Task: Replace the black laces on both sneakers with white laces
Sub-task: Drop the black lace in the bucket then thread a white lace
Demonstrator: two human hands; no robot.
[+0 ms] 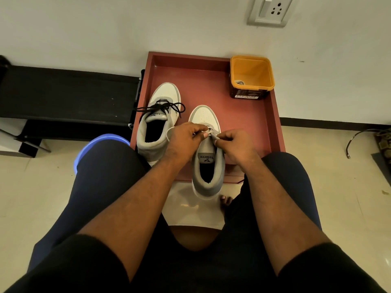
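Note:
Two grey-and-white sneakers stand on a red-brown tray (249,123). The left sneaker (157,121) carries black laces (163,107), tied and spread loosely over its tongue. The right sneaker (208,157) sits nearer me, its heel hanging over the tray's front edge. My left hand (186,138) and my right hand (234,144) meet above its tongue, each pinching a white lace (211,134) at the eyelets. A strand of the lace loops out beside my left hand. The eyelets are mostly hidden behind my fingers.
An orange tub (251,77) with a dark label stands at the tray's far right corner, something small lying inside. A black bench (67,94) runs along the wall at left. A blue plastic stool (101,142) shows under my left thigh. A cable (359,136) lies on the floor at right.

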